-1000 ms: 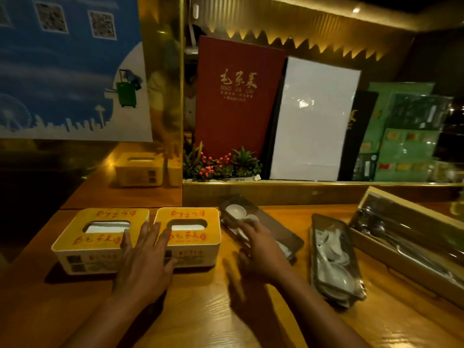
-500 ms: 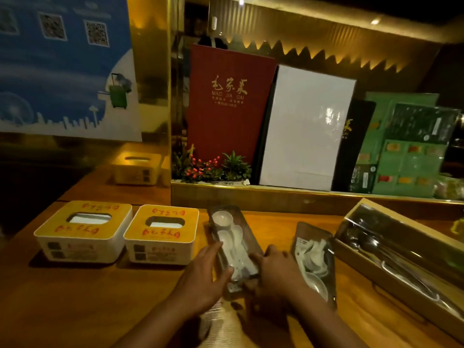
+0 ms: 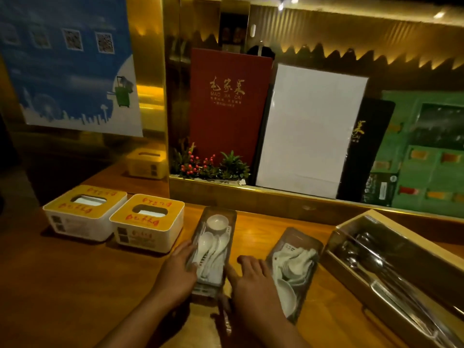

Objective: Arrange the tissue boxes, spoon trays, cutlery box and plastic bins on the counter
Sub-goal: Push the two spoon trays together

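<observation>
Tissue boxes [image 3: 148, 222] stand paired, left. Left hand [image 3: 175, 275] and right hand [image 3: 253, 280] square the middle tray [image 3: 219, 211], fingers straight, apart. Right tray [image 3: 298, 237] and cutlery box [image 3: 414, 237] lie askew.

On the brown wooden desk [image 3: 75, 285], a clear plastic spoon tray [image 3: 221, 210] lies between the left grip [image 3: 175, 275] and right grip [image 3: 253, 280]. Left: two yellow-topped white tissue boxes [image 3: 85, 212] [image 3: 148, 222]. Right: another spoon tray [image 3: 298, 237], a wooden cutlery box [image 3: 356, 280].

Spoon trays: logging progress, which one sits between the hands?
The left tray, next to the tissue boxes, flanked by left hand and right hand; the other tray lies right of both hands.
</observation>
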`<state>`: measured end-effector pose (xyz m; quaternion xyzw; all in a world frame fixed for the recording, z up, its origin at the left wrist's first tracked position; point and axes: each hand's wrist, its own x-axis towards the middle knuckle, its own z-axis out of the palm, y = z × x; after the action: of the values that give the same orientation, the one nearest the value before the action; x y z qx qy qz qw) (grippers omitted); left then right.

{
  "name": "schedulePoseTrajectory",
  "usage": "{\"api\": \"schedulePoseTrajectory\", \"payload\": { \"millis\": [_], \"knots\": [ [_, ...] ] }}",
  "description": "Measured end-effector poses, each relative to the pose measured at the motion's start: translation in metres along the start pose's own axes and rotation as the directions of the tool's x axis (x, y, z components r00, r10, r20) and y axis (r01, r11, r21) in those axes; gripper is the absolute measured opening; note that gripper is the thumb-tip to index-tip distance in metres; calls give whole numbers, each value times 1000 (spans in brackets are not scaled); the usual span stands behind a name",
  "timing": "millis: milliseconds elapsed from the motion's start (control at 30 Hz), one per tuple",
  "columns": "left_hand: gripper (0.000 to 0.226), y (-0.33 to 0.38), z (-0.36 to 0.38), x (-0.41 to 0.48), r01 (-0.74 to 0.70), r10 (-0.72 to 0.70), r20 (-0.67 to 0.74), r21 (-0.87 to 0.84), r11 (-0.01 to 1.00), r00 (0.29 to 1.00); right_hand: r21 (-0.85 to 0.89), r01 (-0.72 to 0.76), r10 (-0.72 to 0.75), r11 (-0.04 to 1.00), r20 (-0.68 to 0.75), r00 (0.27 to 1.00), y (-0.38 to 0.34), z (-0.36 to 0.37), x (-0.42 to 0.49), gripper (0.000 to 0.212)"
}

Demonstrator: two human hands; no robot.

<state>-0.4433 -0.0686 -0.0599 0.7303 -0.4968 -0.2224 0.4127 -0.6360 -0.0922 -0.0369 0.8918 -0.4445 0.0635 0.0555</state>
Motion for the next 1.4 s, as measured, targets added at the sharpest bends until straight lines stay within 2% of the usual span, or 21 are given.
{"api": "schedulePoseTrajectory", "payload": {
  "millis": [67,167,200,267,333,400,467,533,600,667,733,833,933,1133,1267,1400],
  "knots": [
    [53,2,5,-4,-16,17,-7,25,1000,1000,26,-127,126,992,8,992,17,-2,-17,68],
    [54,2,10,-3,-46,47,-21,44,998,999,95,-371,365,924,79,928,44,-13,-44,101],
    [54,3,11,-2,-40,42,-29,50,998,999,80,-432,416,898,159,895,53,-14,-50,108],
    [54,4,10,0,-33,34,-31,54,998,999,78,-468,430,880,284,857,66,-14,-57,106],
    [55,6,10,1,-54,54,-3,60,997,999,123,-426,381,896,279,882,71,-13,-59,100],
    [57,5,12,0,-93,93,9,145,985,996,159,-383,337,910,254,907,73,-7,-57,96],
    [58,3,16,-1,-148,174,-59,305,941,983,196,-356,310,914,229,923,75,-1,-56,95],
    [51,8,23,-8,-198,256,-108,381,903,961,227,-317,268,921,219,938,79,-2,-56,92],
    [46,20,32,-21,-313,347,-25,376,872,937,241,-266,215,933,218,952,86,-6,-54,88],
    [55,33,44,-35,-446,425,143,383,809,894,239,-212,157,948,230,961,93,-8,-49,87],
    [67,45,54,-47,-515,432,282,427,743,857,233,-182,123,955,245,962,99,-7,-42,87],
    [78,56,65,-52,-517,369,373,475,712,851,232,-181,120,956,254,960,103,-1,-33,85],
    [69,57,76,-49,-487,379,307,493,721,873,195,-202,148,960,258,955,104,5,-27,82],
    [48,41,91,-45,-501,449,229,499,708,863,131,-223,189,966,234,954,100,17,-23,78],
    [42,41,85,-48,-522,483,211,474,710,850,126,-218,184,968,235,954,96,16,-29,77],
    [46,49,78,-52,-512,451,244,464,723,858,96,-209,180,973,247,952,90,9,-31,77]
  ]
}}
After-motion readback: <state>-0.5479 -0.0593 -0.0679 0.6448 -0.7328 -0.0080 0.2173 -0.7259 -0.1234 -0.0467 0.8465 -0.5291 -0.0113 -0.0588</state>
